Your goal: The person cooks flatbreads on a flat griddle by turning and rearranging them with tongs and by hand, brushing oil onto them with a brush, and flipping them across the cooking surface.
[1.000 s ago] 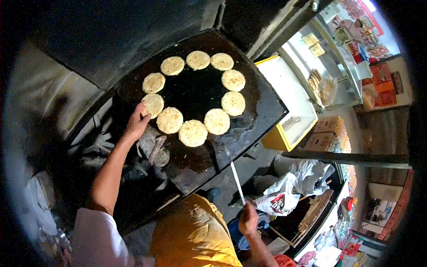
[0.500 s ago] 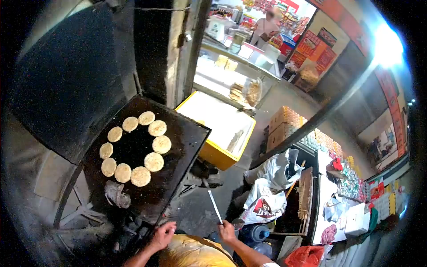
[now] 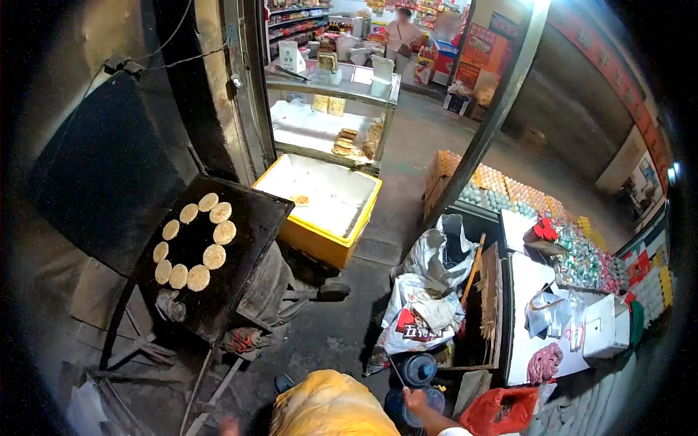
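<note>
Lower in the view than before, the left hand (image 3: 229,426) has come away from the griddle (image 3: 254,225) to the bottom edge; it is blurred, so whether its grip is spread or pressed together cannot be told. The right hand (image 3: 416,401) has shifted too, its grip closed around a thin tool (image 3: 397,372) that points up toward the printed sack (image 3: 416,330), beside what looks like a blue bottle (image 3: 419,369). Ten flatbreads (image 3: 198,277) lie in a ring on the griddle, well apart from both hands. A yellow box (image 3: 320,245) stands just beyond the griddle's right corner, with a glass case (image 3: 331,134) behind it.
</note>
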Motion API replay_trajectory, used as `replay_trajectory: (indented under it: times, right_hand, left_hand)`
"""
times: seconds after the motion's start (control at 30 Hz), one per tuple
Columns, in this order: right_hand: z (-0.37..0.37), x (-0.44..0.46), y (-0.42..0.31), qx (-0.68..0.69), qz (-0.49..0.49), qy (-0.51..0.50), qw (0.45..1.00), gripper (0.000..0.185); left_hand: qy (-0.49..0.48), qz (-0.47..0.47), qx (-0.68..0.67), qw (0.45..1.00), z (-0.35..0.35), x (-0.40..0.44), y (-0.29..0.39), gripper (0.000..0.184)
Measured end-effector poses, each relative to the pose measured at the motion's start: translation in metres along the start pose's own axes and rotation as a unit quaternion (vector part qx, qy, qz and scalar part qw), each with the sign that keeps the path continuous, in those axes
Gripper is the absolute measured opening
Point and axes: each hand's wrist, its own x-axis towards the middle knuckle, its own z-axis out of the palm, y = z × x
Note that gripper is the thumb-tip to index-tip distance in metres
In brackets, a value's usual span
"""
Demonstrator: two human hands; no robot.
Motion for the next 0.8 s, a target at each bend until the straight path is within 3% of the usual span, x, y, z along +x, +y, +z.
replay_trajectory:
  times: [0.07,0.2,0.27,0.3,0.4,0.43,0.47,0.5,0.53,0.57,0.6,0.67,0.7,0.73,0.8]
  right_hand:
    - [0.009,0.002,0.017,-0.053,-0.004,-0.021,0.998,0.052]
    - [0.03,0.01,0.034,-0.026,-0.065,-0.021,0.997,0.052]
    - [0.011,-0.011,0.001,0.019,-0.036,-0.062,0.997,0.051]
    - [-0.022,-0.043,-0.038,0.068,0.002,-0.081,0.994,0.04]
    - [-0.01,-0.045,-0.032,0.049,-0.033,-0.048,0.997,0.029]
    - [-0.003,-0.046,-0.026,0.022,-0.068,-0.019,0.997,0.029]
    - [0.004,-0.049,-0.019,0.017,-0.067,-0.018,0.997,0.029]
    - [0.007,-0.056,-0.016,0.058,-0.004,-0.029,0.998,0.025]
    - [0.015,-0.055,0.002,0.002,-0.042,-0.024,0.999,0.026]
    - [0.022,-0.055,0.018,-0.053,-0.079,-0.015,0.995,0.026]
    - [0.022,-0.06,0.026,-0.063,-0.082,-0.013,0.995,0.026]
    - [0.029,-0.069,0.039,-0.112,-0.065,-0.094,0.987,0.022]
    - [0.034,-0.075,0.046,-0.12,-0.055,-0.092,0.987,0.02]
    - [0.039,-0.083,0.053,-0.122,-0.057,-0.091,0.987,0.02]
    - [0.046,-0.096,0.061,-0.141,-0.064,-0.078,0.985,0.019]
  left_hand:
    - [0.101,0.122,0.026,0.987,-0.004,0.005,0.003,0.019]
    - [0.242,0.387,-0.049,0.888,-0.021,0.044,0.042,0.03]
    - [0.228,0.293,0.062,0.927,-0.055,-0.006,0.113,0.043]
    - [0.214,0.248,0.122,0.937,-0.074,-0.039,0.158,0.05]
    - [0.241,0.165,0.148,0.945,-0.079,-0.017,0.141,0.069]
    - [0.178,0.088,0.187,0.962,-0.088,-0.013,0.139,0.082]
    - [0.175,0.086,0.184,0.963,-0.089,-0.016,0.131,0.082]
    - [0.163,0.08,0.174,0.968,-0.09,-0.03,0.128,0.082]
    - [0.149,0.073,0.16,0.973,-0.085,-0.041,0.119,0.083]
    - [0.18,0.142,0.16,0.96,-0.078,-0.041,0.104,0.08]
    - [0.177,0.137,0.152,0.963,-0.073,-0.05,0.098,0.08]
    - [0.219,0.187,0.172,0.942,-0.07,-0.066,0.092,0.076]
    - [0.17,0.179,0.177,0.953,-0.077,-0.097,0.112,0.064]
    - [0.171,0.177,0.174,0.953,-0.061,-0.08,0.081,0.064]
    - [0.102,0.337,0.233,0.907,-0.012,-0.025,0.007,0.058]
